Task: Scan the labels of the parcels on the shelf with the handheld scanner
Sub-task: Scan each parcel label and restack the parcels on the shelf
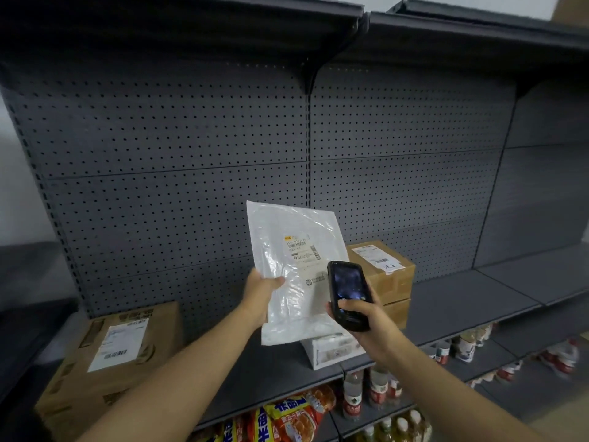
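My left hand grips the left edge of a white plastic mailer parcel and holds it upright above the shelf, its label facing me. My right hand is closed around a black handheld scanner, whose top end overlaps the mailer's lower right, just below the label. A large brown box with a white label lies on the shelf at the left. Two stacked brown boxes stand behind the scanner. A small white parcel lies under the mailer.
The grey shelf board runs right with bare surface, backed by a perforated panel. Another shelf hangs overhead. Below are water bottles, snack bags and small jars.
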Available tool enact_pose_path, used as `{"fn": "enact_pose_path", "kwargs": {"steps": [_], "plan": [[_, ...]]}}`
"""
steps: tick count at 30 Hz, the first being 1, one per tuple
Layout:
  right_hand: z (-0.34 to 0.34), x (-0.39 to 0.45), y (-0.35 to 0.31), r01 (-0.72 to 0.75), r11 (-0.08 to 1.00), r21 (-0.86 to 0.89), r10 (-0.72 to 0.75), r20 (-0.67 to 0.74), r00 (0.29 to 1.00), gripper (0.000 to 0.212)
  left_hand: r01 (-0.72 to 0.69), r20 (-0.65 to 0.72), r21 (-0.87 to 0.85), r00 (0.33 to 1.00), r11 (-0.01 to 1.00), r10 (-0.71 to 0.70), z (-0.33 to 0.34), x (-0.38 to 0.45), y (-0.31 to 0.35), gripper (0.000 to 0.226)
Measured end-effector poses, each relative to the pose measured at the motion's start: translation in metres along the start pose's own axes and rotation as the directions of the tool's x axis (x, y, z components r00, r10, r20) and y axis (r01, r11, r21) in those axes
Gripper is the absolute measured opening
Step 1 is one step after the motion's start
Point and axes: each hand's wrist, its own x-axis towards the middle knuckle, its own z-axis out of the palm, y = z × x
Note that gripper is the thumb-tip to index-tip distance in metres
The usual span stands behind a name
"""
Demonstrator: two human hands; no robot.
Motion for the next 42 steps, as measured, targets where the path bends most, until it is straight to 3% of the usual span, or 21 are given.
{"fn": "enact_pose_path", "kwargs": {"steps": [9,16,19,21,25,31,42], "plan": [[-0.013,0.099,-0.015,0.088,0.992,-0.087,-0.102,-0.174,0.979,0.067,0.1,0.077,-0.065,0.992,0.993,-0.095,0.04,0.117,-0.023,0.044],[-0.028,0.145,-0.002,0.06,0.988,-0.143,-0.101,-0.3,0.948,0.067,0.036,-0.12,0.35,0.993,0.936,0.007,0.06,0.148,-0.05,0.059],[-0.033,0.156,0.003,0.024,0.983,-0.185,-0.086,-0.336,0.938,0.062,0.179,-0.227,0.517,0.972,0.837,-0.067,0.065,0.154,-0.059,0.087],[-0.039,0.165,0.006,0.001,0.985,-0.175,-0.064,-0.355,0.933,0.068,0.237,-0.255,0.558,0.961,0.795,-0.108,0.067,0.157,-0.063,0.089],[-0.045,0.179,0.002,-0.004,0.984,-0.177,-0.064,-0.38,0.923,0.078,0.316,-0.239,0.572,0.947,0.757,-0.215,0.073,0.162,-0.063,0.092],[-0.054,0.194,-0.009,-0.024,0.977,-0.212,-0.059,-0.378,0.924,0.071,0.377,-0.214,0.536,0.926,0.756,-0.31,0.081,0.164,-0.071,0.084],[-0.053,0.208,-0.017,-0.062,0.969,-0.239,-0.016,-0.312,0.95,0.074,0.341,-0.261,0.404,0.932,0.849,-0.25,0.077,0.16,-0.076,0.088]]}}
